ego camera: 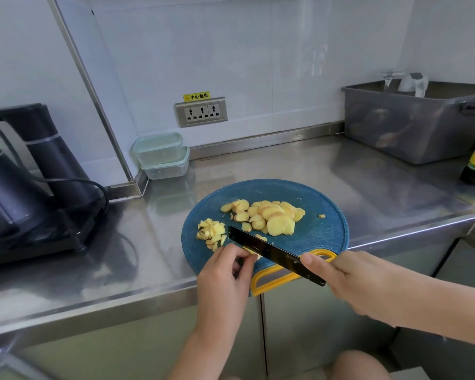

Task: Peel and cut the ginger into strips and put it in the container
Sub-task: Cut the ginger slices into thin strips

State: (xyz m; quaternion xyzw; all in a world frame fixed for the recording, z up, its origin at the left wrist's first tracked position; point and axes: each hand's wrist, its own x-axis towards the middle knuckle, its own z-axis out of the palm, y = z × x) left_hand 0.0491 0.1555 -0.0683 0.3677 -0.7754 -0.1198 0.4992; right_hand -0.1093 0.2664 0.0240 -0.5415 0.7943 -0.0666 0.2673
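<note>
Head view: the right hand (pixel 340 281) grips the black knife (pixel 266 249) over the blue cutting board (pixel 321 234); the left hand (pixel 225 267), fingers curled, pinches a ginger piece (pixel 252 253) against the blade. Ginger slices (pixel 269 215) and cut strips (pixel 211 233) lie on the board, with the stacked containers (pixel 162 154) well apart by the wall
</note>
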